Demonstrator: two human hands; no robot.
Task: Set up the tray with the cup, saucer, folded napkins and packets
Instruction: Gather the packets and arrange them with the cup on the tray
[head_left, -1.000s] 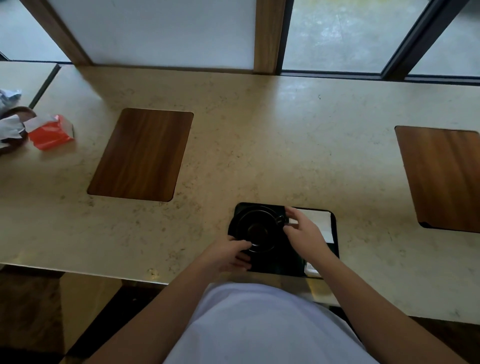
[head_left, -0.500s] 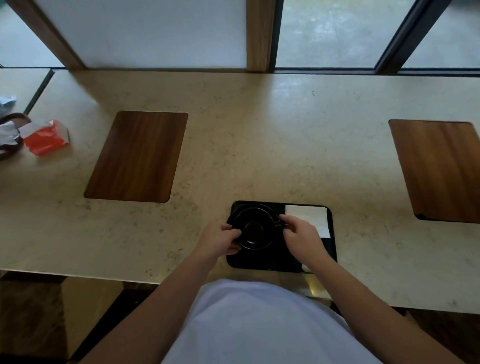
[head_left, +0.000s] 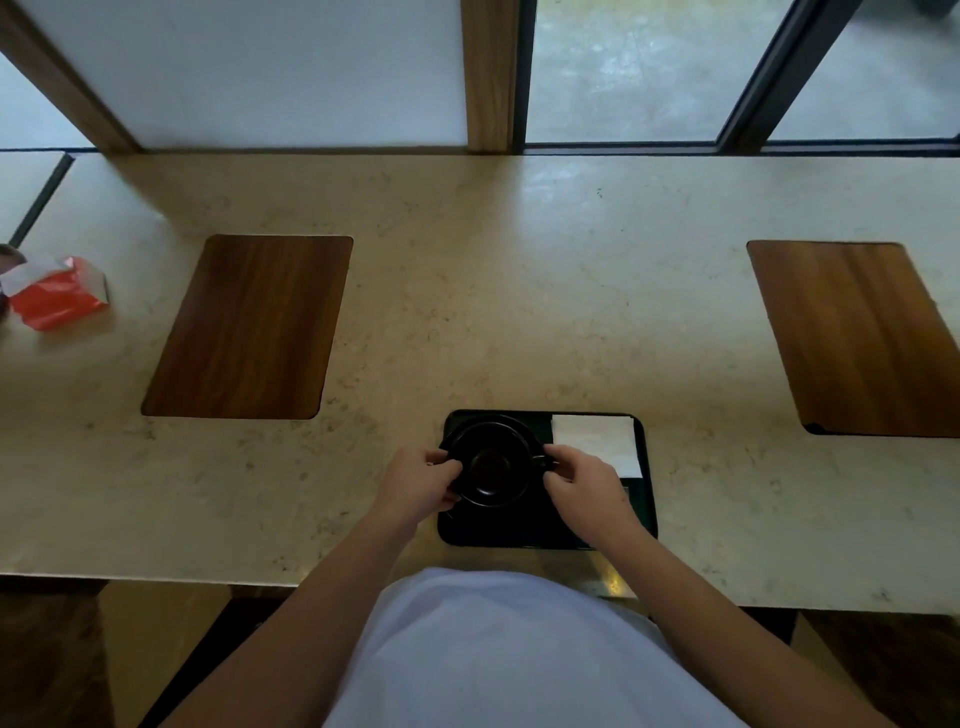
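Note:
A small black tray (head_left: 498, 532) lies near the counter's front edge, straight before me. On its left half stands a black cup (head_left: 491, 462) on a black saucer (head_left: 511, 499). My left hand (head_left: 418, 480) grips the saucer's left rim. My right hand (head_left: 587, 486) pinches the cup's handle on the right side. A white folded napkin (head_left: 597, 441) lies flat on the tray's right half, its near part hidden by my right hand. No packets show on the tray.
The beige stone counter (head_left: 467, 312) carries two inset wooden panels, one at left (head_left: 249, 327) and one at right (head_left: 862, 338). A red and white packet (head_left: 57, 291) lies at the far left edge. Windows run behind the counter.
Both hands have shifted on the cup and saucer; the left hand has slid up to the saucer's left rim, the right stays at the handle. The camera view has tilted slightly.

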